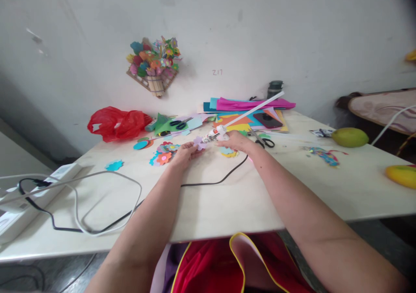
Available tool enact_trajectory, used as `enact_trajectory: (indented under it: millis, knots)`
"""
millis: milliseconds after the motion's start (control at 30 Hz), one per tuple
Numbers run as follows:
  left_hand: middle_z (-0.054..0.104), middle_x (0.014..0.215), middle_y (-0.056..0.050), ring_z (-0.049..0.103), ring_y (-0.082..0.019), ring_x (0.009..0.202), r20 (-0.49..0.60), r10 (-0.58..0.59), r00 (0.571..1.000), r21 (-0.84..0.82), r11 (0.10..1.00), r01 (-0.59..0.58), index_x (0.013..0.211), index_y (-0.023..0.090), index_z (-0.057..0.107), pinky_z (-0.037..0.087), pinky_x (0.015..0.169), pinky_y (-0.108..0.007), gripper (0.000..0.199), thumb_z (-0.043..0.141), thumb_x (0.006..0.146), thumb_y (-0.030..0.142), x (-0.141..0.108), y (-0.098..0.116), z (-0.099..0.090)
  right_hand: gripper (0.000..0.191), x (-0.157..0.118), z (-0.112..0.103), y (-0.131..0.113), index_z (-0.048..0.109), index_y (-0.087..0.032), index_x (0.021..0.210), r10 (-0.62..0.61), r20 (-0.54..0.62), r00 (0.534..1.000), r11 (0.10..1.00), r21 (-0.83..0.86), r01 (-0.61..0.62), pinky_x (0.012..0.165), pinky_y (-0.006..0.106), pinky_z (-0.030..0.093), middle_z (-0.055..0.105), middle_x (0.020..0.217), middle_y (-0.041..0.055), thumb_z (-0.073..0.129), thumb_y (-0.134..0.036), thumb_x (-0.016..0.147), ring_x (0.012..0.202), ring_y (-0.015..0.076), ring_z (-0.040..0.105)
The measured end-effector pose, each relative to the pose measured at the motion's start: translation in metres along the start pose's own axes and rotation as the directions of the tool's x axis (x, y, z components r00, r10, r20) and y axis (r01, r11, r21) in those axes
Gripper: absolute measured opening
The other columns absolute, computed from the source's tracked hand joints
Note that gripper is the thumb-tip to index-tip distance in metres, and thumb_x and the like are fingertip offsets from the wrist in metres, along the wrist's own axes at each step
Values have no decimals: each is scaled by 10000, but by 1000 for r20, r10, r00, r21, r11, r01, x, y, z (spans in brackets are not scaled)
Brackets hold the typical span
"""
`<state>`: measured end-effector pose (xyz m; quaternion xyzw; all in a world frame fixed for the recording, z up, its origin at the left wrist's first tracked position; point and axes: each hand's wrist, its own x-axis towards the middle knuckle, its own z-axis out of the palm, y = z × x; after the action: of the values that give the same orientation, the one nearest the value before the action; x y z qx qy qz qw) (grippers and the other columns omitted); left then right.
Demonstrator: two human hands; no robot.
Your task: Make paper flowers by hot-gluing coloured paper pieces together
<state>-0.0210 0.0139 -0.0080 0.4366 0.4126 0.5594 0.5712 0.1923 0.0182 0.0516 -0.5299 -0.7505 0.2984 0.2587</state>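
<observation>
My left hand (189, 152) pinches a small lilac paper flower (199, 143) at the middle of the table. Just to the right, my right hand (234, 141) is beside a white hot-glue gun (215, 132), its fingers partly hidden; a long white glue stick (255, 109) slants up and right from the gun. The lilac flower is close to the gun's tip. Left of my left hand lie layered paper flowers (163, 157). Yellow and light blue paper flowers (229, 151) lie under my right hand. A black cable (208, 183) runs below both hands.
Black scissors (267, 142) lie right of my right hand, a phone (268, 120) behind them. A red plastic bag (118, 124) sits back left, coloured paper (227, 106) by the wall. A power strip (66, 174) with cables is at left, a green mango (350, 137) at right.
</observation>
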Motion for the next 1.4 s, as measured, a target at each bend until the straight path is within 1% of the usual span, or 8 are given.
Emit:
enact_trajectory:
  millis: [167,333,667,900,1033,1133,1233,1400]
  knots:
    - [658,730,-75,644,-141,672,13,7,1000,19,1000,-7,768,83,619,541,647,-248,72,633,703,112,1,-1,-1,241,3,2,4,609,-141,753,-18,-10,1000,1000,-1,18,381,183,355,569,593,17,658,-366,683,408,73,440]
    - [654,739,-74,644,-144,680,21,4,1000,35,999,-5,758,87,620,542,646,-250,96,660,680,126,1,-1,-1,273,2,2,2,615,-134,777,-23,-20,1000,999,-40,23,410,188,369,581,600,20,648,-388,685,417,80,458]
    - [653,724,-71,643,-139,662,3,17,1000,21,1000,-17,751,86,615,547,635,-242,87,660,689,127,0,-1,-1,290,4,1,4,641,-145,830,-36,-22,999,996,-86,34,405,175,379,640,708,42,638,-399,688,445,86,498]
    - [659,737,-79,660,-153,683,-31,-7,1000,-17,1000,6,763,84,591,557,672,-264,69,636,711,90,-2,3,3,255,4,0,3,647,-138,797,-64,-29,998,989,-135,60,433,187,391,631,656,53,650,-369,687,473,109,523]
    - [660,727,-86,669,-171,668,-46,-37,998,-20,999,36,759,90,566,560,692,-311,69,625,724,82,-3,4,4,234,2,0,0,641,-143,790,-56,-31,998,995,-84,53,418,189,380,627,663,43,659,-350,682,448,96,498]
    - [661,717,-86,675,-189,667,-41,-45,998,-22,999,45,762,100,542,562,680,-333,62,599,746,81,-4,5,4,234,0,0,-1,622,-138,792,-41,-12,999,999,-27,40,389,180,347,591,596,14,649,-350,699,398,70,438]
    - [656,700,-78,676,-187,662,-48,-37,998,-27,999,35,780,100,539,564,658,-316,51,572,759,68,-5,5,4,246,-2,0,-1,602,-129,803,-56,22,998,997,59,55,365,176,316,545,529,-15,636,-356,716,362,56,392]
    - [655,729,-80,674,-171,669,-43,-31,999,-49,998,29,798,94,548,559,634,-268,67,551,761,37,-4,5,4,219,0,0,4,586,-113,772,-97,23,995,985,142,93,349,171,301,557,530,-13,644,-317,716,340,40,374]
